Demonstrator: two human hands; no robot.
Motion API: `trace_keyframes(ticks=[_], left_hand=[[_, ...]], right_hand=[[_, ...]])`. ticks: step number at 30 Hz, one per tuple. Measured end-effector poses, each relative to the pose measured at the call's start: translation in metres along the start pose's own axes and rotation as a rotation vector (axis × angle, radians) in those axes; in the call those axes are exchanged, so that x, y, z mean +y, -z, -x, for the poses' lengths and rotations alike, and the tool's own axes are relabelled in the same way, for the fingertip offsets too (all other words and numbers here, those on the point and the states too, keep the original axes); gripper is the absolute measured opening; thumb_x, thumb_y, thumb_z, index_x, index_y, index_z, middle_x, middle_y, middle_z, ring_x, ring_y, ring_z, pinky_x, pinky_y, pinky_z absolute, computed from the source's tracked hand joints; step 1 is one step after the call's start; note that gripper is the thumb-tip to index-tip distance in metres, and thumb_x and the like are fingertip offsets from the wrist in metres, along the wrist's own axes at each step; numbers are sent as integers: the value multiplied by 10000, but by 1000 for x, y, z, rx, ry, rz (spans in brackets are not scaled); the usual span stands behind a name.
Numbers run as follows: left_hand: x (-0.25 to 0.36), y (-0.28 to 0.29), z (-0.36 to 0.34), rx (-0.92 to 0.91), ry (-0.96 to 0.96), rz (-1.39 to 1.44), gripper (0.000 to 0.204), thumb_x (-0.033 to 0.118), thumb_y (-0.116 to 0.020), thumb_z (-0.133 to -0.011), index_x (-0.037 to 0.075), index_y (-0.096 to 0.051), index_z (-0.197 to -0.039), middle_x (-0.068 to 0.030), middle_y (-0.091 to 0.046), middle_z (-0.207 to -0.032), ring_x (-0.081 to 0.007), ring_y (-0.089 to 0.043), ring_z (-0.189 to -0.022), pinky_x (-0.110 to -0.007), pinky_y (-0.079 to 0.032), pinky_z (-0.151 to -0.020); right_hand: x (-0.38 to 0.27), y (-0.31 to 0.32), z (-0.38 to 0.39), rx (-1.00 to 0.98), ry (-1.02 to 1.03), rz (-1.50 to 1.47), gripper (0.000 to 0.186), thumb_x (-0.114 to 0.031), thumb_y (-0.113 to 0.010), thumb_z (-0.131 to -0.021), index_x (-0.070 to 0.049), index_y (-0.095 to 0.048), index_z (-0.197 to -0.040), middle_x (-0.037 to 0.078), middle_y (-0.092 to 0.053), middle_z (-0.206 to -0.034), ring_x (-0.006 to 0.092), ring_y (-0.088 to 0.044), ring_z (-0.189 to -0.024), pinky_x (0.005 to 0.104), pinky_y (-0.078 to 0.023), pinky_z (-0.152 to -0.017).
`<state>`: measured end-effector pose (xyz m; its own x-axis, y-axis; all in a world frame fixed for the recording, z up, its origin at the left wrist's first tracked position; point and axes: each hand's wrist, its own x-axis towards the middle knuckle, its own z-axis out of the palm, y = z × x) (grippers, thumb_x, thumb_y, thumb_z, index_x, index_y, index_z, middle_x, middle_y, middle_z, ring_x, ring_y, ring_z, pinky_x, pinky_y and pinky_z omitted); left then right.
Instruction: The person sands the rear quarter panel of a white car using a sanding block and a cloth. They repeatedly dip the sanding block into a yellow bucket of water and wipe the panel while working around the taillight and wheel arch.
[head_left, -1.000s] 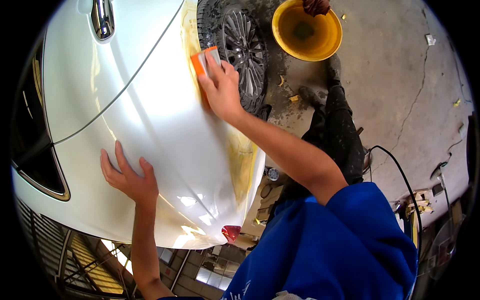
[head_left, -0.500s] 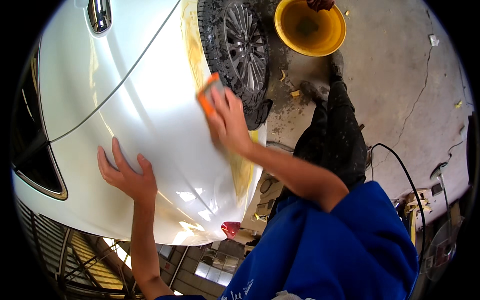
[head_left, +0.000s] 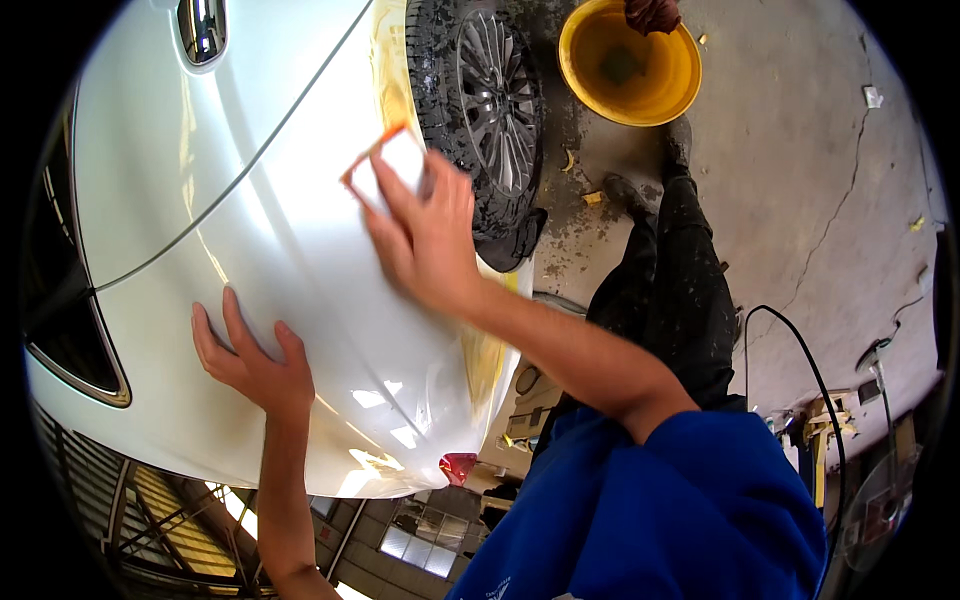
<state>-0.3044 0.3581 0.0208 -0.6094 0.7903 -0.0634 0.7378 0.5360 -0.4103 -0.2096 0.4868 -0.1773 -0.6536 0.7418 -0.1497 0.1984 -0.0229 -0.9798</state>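
My right hand (head_left: 425, 240) presses an orange-edged white sanding block (head_left: 385, 165) flat against the glossy white car body panel (head_left: 230, 260), close to the wheel arch. My left hand (head_left: 250, 355) lies open and flat on the same panel, lower down, fingers spread. A yellowish sanded strip (head_left: 390, 60) runs along the arch edge beside the block. The block's underside is hidden against the paint.
The car's tyre and alloy wheel (head_left: 490, 110) sit right of the block. A yellow basin (head_left: 630, 75) stands on the cracked concrete floor (head_left: 820, 180), with another person's hand (head_left: 652, 12) at its rim. A black cable (head_left: 800, 350) curves at right. My dark trousers (head_left: 670, 290) and blue sleeve (head_left: 660, 510) fill the lower right.
My right hand has slid the sanding block down along the panel, away from the top of the wheel arch. My left hand has stayed flat in much the same place.
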Motion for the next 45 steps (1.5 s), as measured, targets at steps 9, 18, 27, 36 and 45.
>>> trace_keyframes(ticks=[9,18,27,36,45], left_hand=[[0,4,1,-41,-6,-12,687,162,-645,-900,42,-454,-1548,-242,-256,-1617,-422,-266,-1476,-543,-260,-1203],[3,-1,-2,-33,-26,-6,679,197,-624,-915,33,-444,-1548,-253,-253,-1618,-433,-270,-1467,-555,-262,-1203],[6,-3,-13,13,-66,28,689,227,-611,-932,25,-420,-1563,-279,-257,-1610,-443,-272,-1465,-562,-256,-1205],[84,-14,-35,-384,-420,48,1032,329,-864,-722,63,-380,-1593,-136,-397,-1645,-405,-333,-1522,-566,-314,-1186],[137,-104,-201,-563,-759,-434,919,472,-683,-918,-31,-320,-1596,-154,-322,-1682,-290,-252,-1576,-457,-166,-1299]], right_hand=[[30,-9,-58,-19,-166,-200,553,-324,-569,-1030,-82,-508,-1524,341,-486,-1387,468,-471,-1216,545,-389,-1094],[66,-4,-104,-94,-363,-506,567,-292,-554,-1031,-57,-488,-1542,253,-568,-1366,354,-517,-1239,537,-391,-1078],[113,-19,-165,-16,-438,-634,641,-270,-602,-1052,-40,-371,-1604,195,-538,-1538,245,-567,-1351,333,-455,-1097],[196,149,-3,-43,-951,-574,473,-216,-625,-1055,-152,-551,-1518,55,-707,-1230,149,-669,-1033,322,-546,-921],[386,447,28,249,-1007,-76,640,-509,-695,-966,-274,-541,-1541,38,-642,-1201,174,-571,-936,353,-516,-762]])
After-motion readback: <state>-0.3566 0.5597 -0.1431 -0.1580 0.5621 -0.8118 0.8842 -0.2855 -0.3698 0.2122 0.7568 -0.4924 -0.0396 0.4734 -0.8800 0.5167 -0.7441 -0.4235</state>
